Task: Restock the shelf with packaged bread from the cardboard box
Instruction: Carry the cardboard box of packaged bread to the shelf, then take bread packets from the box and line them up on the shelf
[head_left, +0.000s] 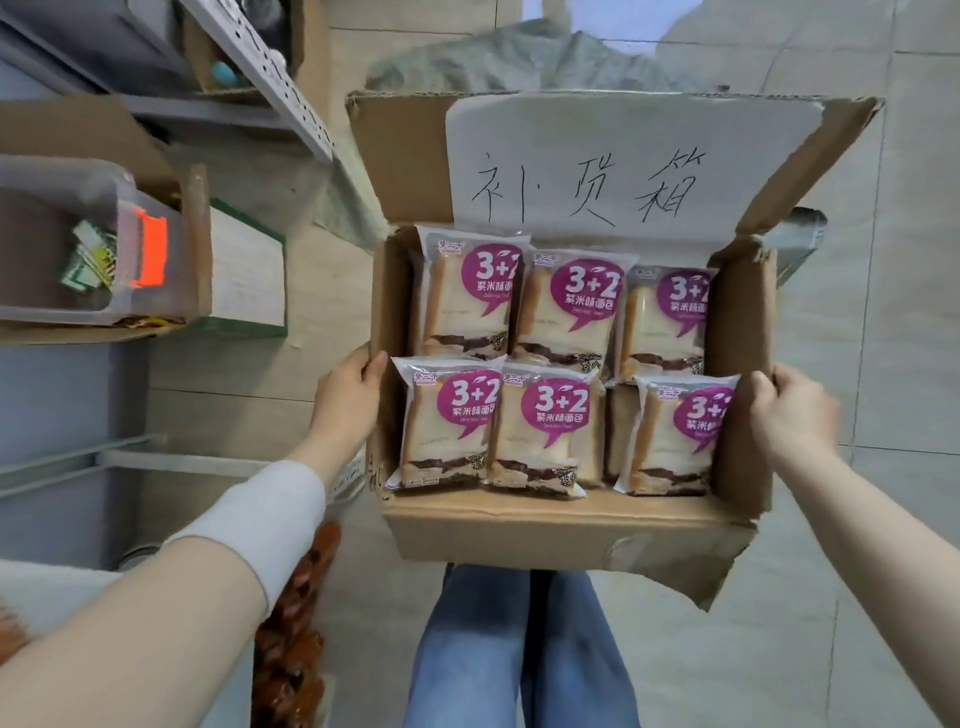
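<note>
Legs in blue jeans (483, 649) fill the bottom edge, feet hidden under the cardboard box (545, 530). Hands well apart, one per side: left hand (349, 395) grips the box's left wall, thumb hooked over the rim; right hand (789, 410) grips the right wall the same way, slightly blurred. White sleeve (265, 519) on the left forearm. Box open, top flaps up. Inside: six bread packets (540, 431), two rows of three, lying flat, face up, edges overlapping. Each carries a purple speech bubble with white "3+2" and "紫米味面包"; small print and the top logo unreadable. On the two right-hand packets the label is cut off by the box wall. Anything below this layer is hidden. White paper sheet (623, 156) on the far flap, handwritten "补货箱". Near flap torn at its right corner. Whether the box rests on anything cannot be told. Left of view: grey perforated shelf upright (270, 67), clear plastic bin (62, 234) with an orange latch (153, 249) holding small green-and-white items, not identifiable. Orange-brown packets (301, 597) at lower left, blurred. Floor (883, 260): pale beige tiles, grout lines visible.
</note>
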